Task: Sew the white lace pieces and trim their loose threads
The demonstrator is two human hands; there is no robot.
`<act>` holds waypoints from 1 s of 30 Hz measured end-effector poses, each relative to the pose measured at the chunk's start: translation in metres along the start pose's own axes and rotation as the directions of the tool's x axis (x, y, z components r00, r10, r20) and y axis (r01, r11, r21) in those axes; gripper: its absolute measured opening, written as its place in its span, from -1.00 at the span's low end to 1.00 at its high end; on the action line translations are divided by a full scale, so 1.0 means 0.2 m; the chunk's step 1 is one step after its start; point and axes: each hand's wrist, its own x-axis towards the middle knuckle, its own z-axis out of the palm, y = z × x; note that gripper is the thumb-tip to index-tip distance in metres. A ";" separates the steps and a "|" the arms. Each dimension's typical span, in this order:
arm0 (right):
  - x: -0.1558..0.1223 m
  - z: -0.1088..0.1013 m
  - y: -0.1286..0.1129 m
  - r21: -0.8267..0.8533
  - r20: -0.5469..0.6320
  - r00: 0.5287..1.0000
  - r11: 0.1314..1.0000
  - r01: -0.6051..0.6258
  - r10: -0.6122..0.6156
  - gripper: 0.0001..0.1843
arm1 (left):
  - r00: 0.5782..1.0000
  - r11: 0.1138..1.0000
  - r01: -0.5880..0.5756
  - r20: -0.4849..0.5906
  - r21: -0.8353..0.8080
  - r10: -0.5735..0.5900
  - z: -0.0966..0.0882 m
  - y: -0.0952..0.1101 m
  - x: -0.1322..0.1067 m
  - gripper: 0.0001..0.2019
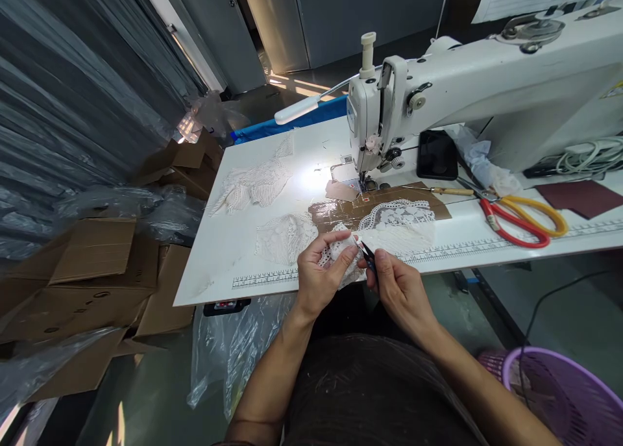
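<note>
My left hand (318, 274) is closed on a small bunched piece of white lace (341, 254) at the near edge of the white sewing table (233, 238). My right hand (396, 284) pinches a small dark thread snipper (366, 252) whose tip touches the lace. Both hands sit just in front of the table's printed ruler. More white lace pieces lie flat on the table: one (253, 185) at the far left, one (285, 237) in the middle, and one (402, 213) on a brown cardboard template under the needle.
A white industrial sewing machine (487, 82) with a gooseneck lamp stands at the right. Red and yellow scissors (523, 220), a black phone (437, 155) and an awl lie near it. Cardboard boxes (92, 271) and plastic bags fill the floor at left. A purple basket (564, 394) sits bottom right.
</note>
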 end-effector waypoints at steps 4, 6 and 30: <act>0.00 0.01 0.00 0.009 -0.021 1.000 1.000 -0.017 0.017 -0.40 | 0.999 0.999 -0.036 0.012 0.037 0.035 0.00 0.00 -0.01 -0.73; 0.00 0.01 0.00 0.023 -0.029 0.999 1.000 -0.016 0.017 -0.39 | 0.999 0.998 -0.049 0.016 0.046 0.048 0.00 0.00 -0.01 -0.74; 0.01 0.04 0.04 0.094 -0.007 0.998 0.993 -0.065 0.065 -0.45 | 0.998 0.982 0.050 0.051 -0.183 -0.042 0.00 -0.07 0.04 -0.74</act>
